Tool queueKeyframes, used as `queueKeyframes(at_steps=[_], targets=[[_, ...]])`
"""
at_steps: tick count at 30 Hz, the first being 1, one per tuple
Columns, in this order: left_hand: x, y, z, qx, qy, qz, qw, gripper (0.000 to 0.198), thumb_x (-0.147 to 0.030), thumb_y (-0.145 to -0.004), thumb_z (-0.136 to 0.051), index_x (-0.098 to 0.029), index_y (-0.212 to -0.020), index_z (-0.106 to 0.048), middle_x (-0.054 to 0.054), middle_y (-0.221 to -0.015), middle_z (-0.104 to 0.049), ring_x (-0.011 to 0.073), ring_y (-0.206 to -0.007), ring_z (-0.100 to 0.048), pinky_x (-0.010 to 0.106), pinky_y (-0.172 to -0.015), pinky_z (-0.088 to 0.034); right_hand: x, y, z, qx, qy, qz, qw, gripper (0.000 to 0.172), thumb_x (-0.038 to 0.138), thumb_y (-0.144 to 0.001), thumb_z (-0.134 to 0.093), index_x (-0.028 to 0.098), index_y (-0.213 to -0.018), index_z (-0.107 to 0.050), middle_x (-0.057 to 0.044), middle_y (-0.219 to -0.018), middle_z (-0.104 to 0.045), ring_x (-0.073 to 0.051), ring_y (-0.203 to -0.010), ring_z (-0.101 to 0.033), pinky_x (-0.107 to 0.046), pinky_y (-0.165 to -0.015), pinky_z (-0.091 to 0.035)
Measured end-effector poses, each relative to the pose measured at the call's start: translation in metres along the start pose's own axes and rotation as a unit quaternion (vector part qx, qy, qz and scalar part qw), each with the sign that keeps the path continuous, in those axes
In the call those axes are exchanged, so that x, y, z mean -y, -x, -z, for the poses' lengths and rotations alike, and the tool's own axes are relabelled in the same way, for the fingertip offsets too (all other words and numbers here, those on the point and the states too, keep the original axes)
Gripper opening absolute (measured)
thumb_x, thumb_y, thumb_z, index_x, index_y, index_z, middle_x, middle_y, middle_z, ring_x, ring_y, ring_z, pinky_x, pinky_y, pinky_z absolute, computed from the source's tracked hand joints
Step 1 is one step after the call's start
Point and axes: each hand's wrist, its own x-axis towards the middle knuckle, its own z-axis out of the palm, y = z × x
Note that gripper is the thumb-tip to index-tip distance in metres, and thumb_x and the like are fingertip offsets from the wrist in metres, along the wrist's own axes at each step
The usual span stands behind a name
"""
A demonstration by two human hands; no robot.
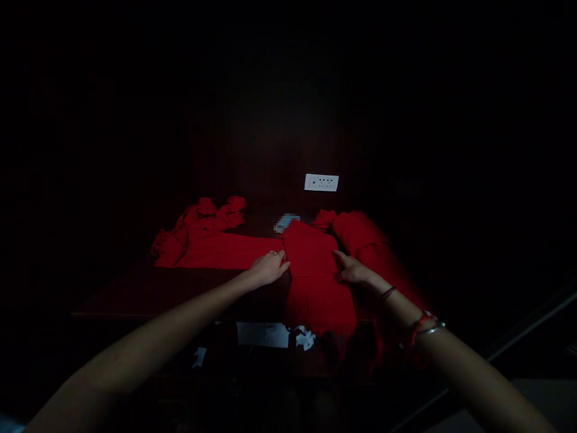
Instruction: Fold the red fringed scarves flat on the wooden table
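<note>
A folded red fringed scarf (318, 258) lies over the dark tabletop, its lower end hanging past the front edge. My left hand (270, 267), fingers curled in, is closed at the scarf's left edge. Against the right edge rests my right hand (354, 269), its index finger stretched out and thumb apart. Another length of red fringed cloth (225, 249) spreads to the left, bunched at its far end. More red cloth (376, 246) lies on the right and drapes down over the front.
The dark table (130, 294) stands against a dark wall bearing a white socket panel (321, 182). A blurred pale-blue item (287, 222) lies behind the scarf. White paper pieces (264, 334) show below the table's front edge. Deep shadow hides the surroundings.
</note>
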Motion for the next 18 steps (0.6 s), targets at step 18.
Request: queueKeyframes(at_steps=[18], targets=[[0.040, -0.052, -0.016, -0.061, -0.010, -0.017, 0.998, 0.046, -0.032, -0.086, -0.010, -0.016, -0.117, -0.040, 0.008, -0.123, -0.038, 0.0175, -0.112, -0.033, 0.032, -0.092, -0.024, 0.049, -0.041, -0.011, -0.040, 0.184, 0.177, 0.966, 0.050, 0.048, -0.080, -0.023, 0.023, -0.122, -0.034, -0.009, -0.122, -0.039, -0.025, -0.111, -0.033, -0.044, -0.089, -0.023]])
